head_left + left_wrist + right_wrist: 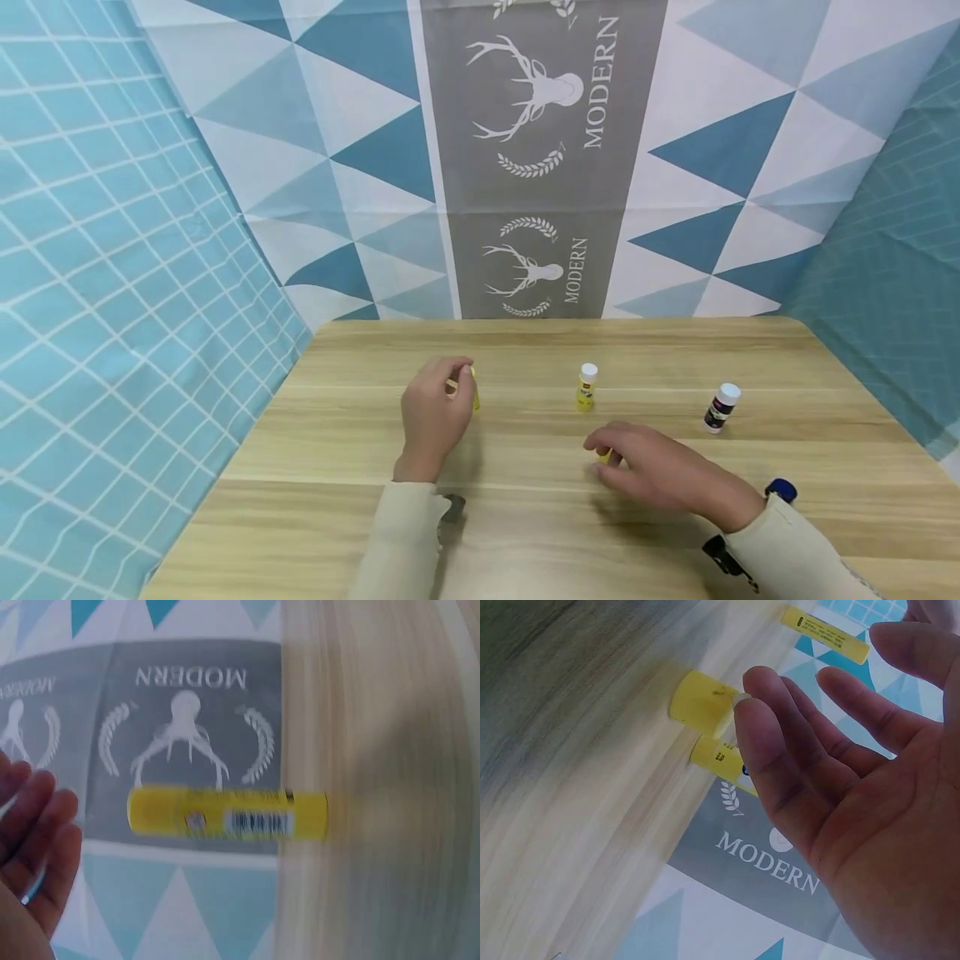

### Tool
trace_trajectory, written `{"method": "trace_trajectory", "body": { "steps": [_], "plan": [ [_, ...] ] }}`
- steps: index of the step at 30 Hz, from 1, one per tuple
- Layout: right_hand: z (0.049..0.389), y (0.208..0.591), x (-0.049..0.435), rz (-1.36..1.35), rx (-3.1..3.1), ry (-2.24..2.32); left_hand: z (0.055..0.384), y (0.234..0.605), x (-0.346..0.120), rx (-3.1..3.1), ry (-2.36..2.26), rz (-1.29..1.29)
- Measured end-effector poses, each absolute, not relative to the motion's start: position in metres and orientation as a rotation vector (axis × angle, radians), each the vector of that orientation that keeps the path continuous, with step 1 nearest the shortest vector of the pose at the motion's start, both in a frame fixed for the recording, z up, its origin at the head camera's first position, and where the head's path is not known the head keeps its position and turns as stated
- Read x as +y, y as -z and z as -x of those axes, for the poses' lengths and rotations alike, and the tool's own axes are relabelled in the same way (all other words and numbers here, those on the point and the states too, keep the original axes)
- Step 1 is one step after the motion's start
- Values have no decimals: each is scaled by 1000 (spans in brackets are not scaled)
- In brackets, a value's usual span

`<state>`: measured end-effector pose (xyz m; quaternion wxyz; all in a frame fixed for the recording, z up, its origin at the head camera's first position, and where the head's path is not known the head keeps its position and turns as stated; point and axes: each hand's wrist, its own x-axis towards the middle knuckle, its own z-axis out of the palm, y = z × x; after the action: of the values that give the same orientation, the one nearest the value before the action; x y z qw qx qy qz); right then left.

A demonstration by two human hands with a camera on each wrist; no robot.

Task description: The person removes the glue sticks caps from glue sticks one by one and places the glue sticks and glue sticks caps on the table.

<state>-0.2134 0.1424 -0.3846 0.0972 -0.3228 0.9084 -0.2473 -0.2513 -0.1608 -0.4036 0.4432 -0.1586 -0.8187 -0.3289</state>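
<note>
My left hand [438,408] has its fingers bent beside a yellow glue stick [476,390], which stands upright on the table. In the left wrist view the glue stick [225,814], slightly blurred and showing a barcode, is apart from the fingers [52,825]. My right hand [660,471] is above the table, pinching a short yellow cylinder [701,701] at its top between thumb and fingertips. The fingers hide much of that cylinder, so its kind is unclear. Beyond this hand stands a small yellow bottle with a white cap [587,387].
A dark-labelled bottle with a white cap [722,408] stands on the right of the wooden table [525,533]. Patterned cloth [375,167] hangs behind the far edge, and blue cloths [97,250] hang along both sides.
</note>
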Motion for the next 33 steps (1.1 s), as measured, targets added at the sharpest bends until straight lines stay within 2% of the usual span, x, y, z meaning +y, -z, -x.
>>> {"method": "trace_trajectory", "body": {
  "steps": [10,16,23,33],
  "plan": [
    [221,383,136,959,2717,761,260,424,-168,-2582,1169,-69],
    [227,378,122,899,2702,831,267,437,-164,-2718,1208,-104],
    [241,373,93,989,2688,897,275,438,-160,-2778,1228,-177],
    [245,386,77,1023,2647,937,277,440,-154,-2744,1165,-335]
  ]
}}
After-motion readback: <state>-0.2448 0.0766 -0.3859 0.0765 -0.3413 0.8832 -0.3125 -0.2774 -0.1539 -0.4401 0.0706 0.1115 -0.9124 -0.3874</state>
